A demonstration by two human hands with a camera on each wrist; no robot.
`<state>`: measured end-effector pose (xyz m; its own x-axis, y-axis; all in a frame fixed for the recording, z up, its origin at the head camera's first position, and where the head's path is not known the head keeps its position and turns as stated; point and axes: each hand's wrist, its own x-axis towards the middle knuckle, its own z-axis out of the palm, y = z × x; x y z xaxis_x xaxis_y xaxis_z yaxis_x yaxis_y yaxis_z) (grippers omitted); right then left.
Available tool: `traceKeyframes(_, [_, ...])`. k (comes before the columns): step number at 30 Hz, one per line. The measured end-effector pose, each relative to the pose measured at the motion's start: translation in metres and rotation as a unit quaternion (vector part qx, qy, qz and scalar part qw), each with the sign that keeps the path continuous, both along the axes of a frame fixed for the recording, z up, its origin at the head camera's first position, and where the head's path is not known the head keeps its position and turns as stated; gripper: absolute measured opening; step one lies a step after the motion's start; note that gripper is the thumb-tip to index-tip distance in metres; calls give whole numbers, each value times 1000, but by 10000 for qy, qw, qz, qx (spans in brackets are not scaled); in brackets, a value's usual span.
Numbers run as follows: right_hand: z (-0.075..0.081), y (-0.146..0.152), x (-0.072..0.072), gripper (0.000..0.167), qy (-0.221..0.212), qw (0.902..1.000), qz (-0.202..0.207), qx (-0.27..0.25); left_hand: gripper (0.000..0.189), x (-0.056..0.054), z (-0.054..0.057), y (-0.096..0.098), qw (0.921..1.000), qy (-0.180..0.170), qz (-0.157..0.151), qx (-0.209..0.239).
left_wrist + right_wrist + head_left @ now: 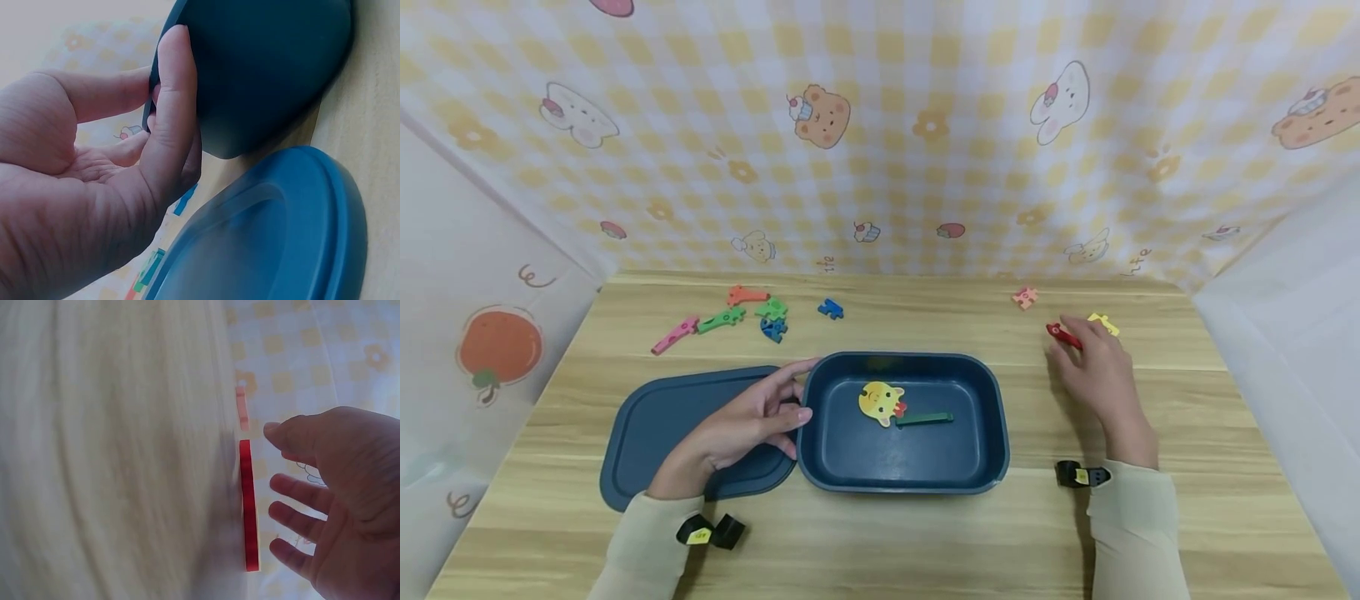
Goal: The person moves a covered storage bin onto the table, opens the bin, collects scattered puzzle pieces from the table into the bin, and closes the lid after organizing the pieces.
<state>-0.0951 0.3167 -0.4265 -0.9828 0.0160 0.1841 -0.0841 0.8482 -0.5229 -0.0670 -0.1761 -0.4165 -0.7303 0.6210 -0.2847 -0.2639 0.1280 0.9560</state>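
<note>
My left hand [756,421] grips the left rim of a dark blue box [901,492], thumb on one side of the wall and fingers on the other in the left wrist view. Inside the box lie a yellow giraffe-head piece [877,402] and a narrow green piece [925,419]. My right hand [1099,367] hovers over a red puzzle piece [249,506] on the table, fingers spread and apart from it in the right wrist view. A pink piece [1025,297] and a yellow piece [1103,323] lie close by, the yellow one partly hidden.
The box's dark blue lid [655,433] lies flat under my left forearm. Behind it sit several puzzle pieces: orange [747,294], pink [675,335], green [721,320] and blue [831,308]. A checked curtain [895,183] hangs along the table's back edge.
</note>
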Motion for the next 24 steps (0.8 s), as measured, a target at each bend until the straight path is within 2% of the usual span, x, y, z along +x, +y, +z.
traceKeyframes(6, [-1,0,0,50,-186,9998,60,-4,77,1,-1,-1,10000,7,1,18])
traceKeyframes(24, [-5,1,2,38,-191,9996,-102,162,76,0,0,-1,10000,-31,-37,1])
